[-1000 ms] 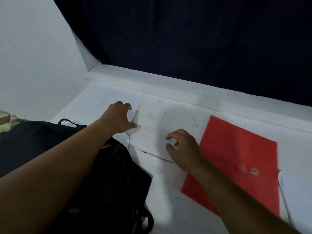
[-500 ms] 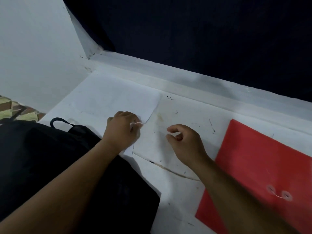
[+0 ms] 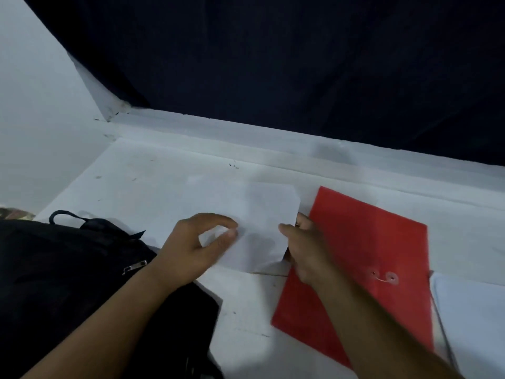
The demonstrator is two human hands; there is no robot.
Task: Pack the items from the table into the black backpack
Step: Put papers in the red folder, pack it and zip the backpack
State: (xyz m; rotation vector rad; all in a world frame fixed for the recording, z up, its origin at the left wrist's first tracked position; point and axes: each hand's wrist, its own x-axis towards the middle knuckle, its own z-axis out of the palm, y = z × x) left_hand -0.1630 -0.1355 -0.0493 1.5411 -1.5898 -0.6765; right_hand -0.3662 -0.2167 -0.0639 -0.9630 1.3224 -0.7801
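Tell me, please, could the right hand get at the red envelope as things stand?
Probably yes: the right hand hovers over the red envelope's left edge, but it holds the white paper.

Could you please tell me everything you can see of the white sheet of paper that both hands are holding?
The white sheet of paper is plain, thin and unmarked as far as the dim view shows. It sits over the white table, its right edge lifted and slightly curled. The left hand pinches its near-left part; the right hand grips its right edge, beside the red folder.
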